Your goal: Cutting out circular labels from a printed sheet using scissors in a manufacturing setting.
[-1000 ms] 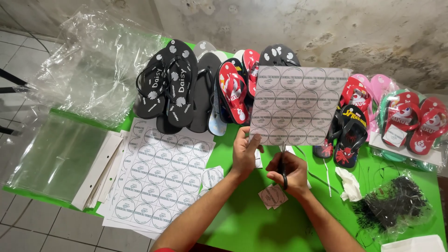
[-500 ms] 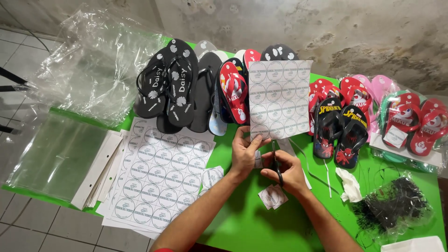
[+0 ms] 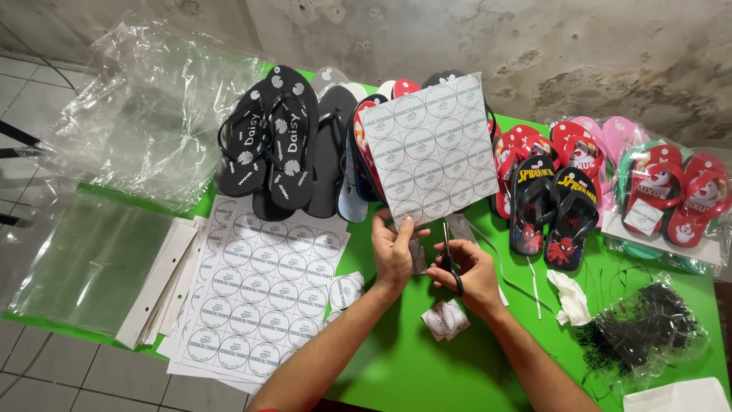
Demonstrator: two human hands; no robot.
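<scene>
I am watching the left hand (image 3: pixel 394 248) pinching a sheet of round labels (image 3: pixel 431 146) upright above the green table (image 3: pixel 427 366), so the right hand (image 3: pixel 467 273), closed around scissors (image 3: pixel 451 259), can cut its lower edge.

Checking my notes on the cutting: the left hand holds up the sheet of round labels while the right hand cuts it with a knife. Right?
Not quite. The head view shows the right hand working scissors, not a knife. The left hand does hold up the sheet of round labels.
</scene>
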